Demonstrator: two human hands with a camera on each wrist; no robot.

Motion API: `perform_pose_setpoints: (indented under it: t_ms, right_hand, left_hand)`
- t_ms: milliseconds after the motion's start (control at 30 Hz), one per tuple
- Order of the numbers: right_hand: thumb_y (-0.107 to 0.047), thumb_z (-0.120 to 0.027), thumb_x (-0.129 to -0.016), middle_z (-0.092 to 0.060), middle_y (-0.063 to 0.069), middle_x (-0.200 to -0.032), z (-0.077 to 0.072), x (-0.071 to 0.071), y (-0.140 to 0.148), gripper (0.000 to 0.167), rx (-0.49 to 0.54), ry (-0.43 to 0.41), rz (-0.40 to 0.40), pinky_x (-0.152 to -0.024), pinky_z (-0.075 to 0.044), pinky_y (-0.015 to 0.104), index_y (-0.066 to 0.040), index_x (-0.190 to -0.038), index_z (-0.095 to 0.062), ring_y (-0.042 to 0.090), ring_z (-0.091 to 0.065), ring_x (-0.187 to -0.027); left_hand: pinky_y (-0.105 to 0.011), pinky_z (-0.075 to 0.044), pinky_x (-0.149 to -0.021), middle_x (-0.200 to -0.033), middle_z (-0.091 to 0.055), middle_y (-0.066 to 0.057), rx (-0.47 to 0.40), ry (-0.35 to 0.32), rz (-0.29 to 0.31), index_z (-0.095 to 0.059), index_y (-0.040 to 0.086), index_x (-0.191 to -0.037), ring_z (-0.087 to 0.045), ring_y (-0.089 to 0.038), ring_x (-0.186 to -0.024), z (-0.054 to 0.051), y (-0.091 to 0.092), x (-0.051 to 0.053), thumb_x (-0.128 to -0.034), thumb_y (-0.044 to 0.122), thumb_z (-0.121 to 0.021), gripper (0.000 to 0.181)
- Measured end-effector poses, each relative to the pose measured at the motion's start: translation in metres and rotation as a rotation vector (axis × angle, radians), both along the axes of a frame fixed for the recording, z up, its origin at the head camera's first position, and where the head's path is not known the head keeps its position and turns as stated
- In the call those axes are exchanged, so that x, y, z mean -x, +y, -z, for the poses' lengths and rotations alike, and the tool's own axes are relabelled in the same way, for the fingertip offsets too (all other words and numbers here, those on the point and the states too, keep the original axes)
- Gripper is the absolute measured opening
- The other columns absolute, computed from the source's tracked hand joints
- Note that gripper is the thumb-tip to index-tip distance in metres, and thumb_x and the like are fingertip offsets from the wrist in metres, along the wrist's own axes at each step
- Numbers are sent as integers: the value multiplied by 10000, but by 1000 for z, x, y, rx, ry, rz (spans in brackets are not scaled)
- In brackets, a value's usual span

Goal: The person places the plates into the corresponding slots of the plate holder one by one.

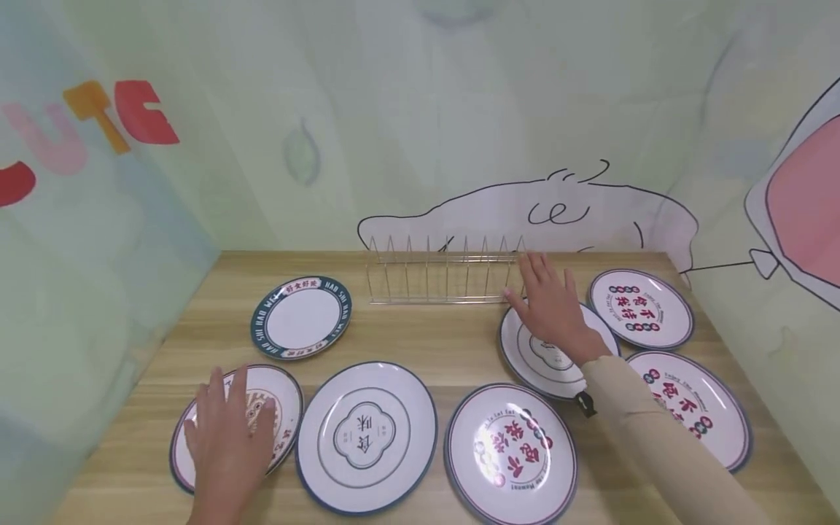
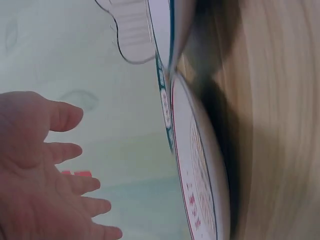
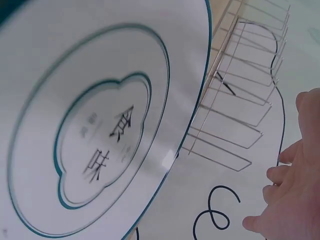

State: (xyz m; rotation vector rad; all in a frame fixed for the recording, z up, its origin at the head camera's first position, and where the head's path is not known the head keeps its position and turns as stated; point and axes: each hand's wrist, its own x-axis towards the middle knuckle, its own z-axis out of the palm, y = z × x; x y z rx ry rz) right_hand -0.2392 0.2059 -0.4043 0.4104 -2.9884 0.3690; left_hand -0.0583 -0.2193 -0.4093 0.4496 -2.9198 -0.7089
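Note:
My left hand (image 1: 226, 441) hovers with spread fingers over a white plate (image 1: 281, 386) with a figure printed in its middle; the left wrist view shows the palm (image 2: 25, 165) apart from that plate. My right hand (image 1: 554, 306) is held out, fingers extended, by the right end of a wire plate rack (image 1: 446, 300). Below it lies a white plate (image 1: 521, 343) with a dark rim line and a scalloped emblem, partly hidden by the hand. In the right wrist view the fingers stay apart from the rack (image 3: 225, 112). Neither hand holds anything.
A green-rimmed plate (image 1: 302, 321) lies left of the rack. At the front are an emblem plate (image 1: 366, 477) and a red-lettered plate (image 1: 512, 496). Two more red-lettered plates (image 1: 669, 302) lie at the right. Printed cloth walls (image 1: 262, 146) enclose the wooden table (image 1: 394, 339).

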Motion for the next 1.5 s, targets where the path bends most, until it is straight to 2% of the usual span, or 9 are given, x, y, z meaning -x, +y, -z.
perform_pose_setpoints:
  t_ms: [100,167,267,433,633,767,967,1333,1500]
  right_hand:
    - [-456,-384,-1051,-108,224,-1665,-3,10,1,744,-30,-16,-10,-1213,-61,651,-5,-1588,-135,403,-69,-1551]
    - [-456,-370,-1053,-101,233,-1663,-4,15,1,742,-45,-28,-18,-1219,-65,637,14,-1581,-143,409,-66,-1549]
    - [-461,-354,-1056,-100,240,-1661,-6,22,0,743,-67,-38,-19,-1227,-74,616,42,-1569,-162,414,-70,-1548]
    - [-456,-351,-1058,-123,255,-1654,-7,25,-6,748,-60,-54,-12,-1231,-80,609,68,-1559,-166,412,-78,-1548]
    - [-452,-345,-1061,-136,266,-1647,-8,25,-13,740,-17,-80,-25,-1223,-75,628,77,-1552,-181,417,-79,-1546]
    - [-461,-324,-1062,-123,262,-1651,-8,27,-12,741,-30,-102,-23,-1218,-76,637,68,-1557,-166,418,-69,-1546]
    - [-478,-280,-1066,-67,246,-1662,-5,31,-9,748,-68,-148,-26,-1224,-37,624,48,-1572,-113,406,-15,-1551]
    - [-452,-314,-1063,-125,265,-1648,-5,36,-6,730,-71,-108,-24,-1218,-76,635,66,-1556,-166,425,-66,-1543]
    - [-438,-317,-1066,-119,261,-1650,-4,38,-5,721,-51,-101,-15,-1219,-56,635,63,-1559,-155,422,-64,-1544]
  left_hand:
    - [-791,-137,-1063,-1568,-138,-400,2,63,-3,-296,-32,-1502,-123,-604,-1441,5,-19,-10,-1003,166,-491,572]
    - [-783,-181,-1040,-1538,-174,-427,14,82,-2,-312,-60,-1480,-168,-609,-1419,9,-30,-13,-1000,140,-485,548]
    - [-759,-207,-1054,-1520,-192,-440,12,59,-20,-325,-89,-1466,-195,-602,-1411,14,-46,-16,-999,136,-479,540]
    - [-725,-266,-1064,-1461,-265,-446,40,-80,-66,-314,-101,-1467,-282,-608,-1345,20,-71,-15,-990,206,-511,600]
    - [-697,-359,-1019,-1434,-316,-440,30,-277,-81,-236,-114,-1502,-360,-616,-1279,18,-96,-9,-995,321,-520,726]
    - [-694,-433,-930,-1423,-310,-443,15,-384,-108,-204,-87,-1518,-383,-626,-1252,13,-99,-5,-980,394,-533,793]
    - [-641,-487,-806,-1328,-365,-451,2,-433,-110,-192,-88,-1506,-459,-605,-1163,10,-99,-5,-953,389,-586,830]
    - [-674,-455,-848,-1313,-355,-458,-29,-472,-110,-185,-82,-1493,-430,-642,-1158,17,-105,-3,-902,423,-669,915]
    - [-694,-429,-909,-1328,-355,-461,-36,-464,-98,-185,-97,-1484,-405,-648,-1184,17,-104,-2,-898,409,-671,914]
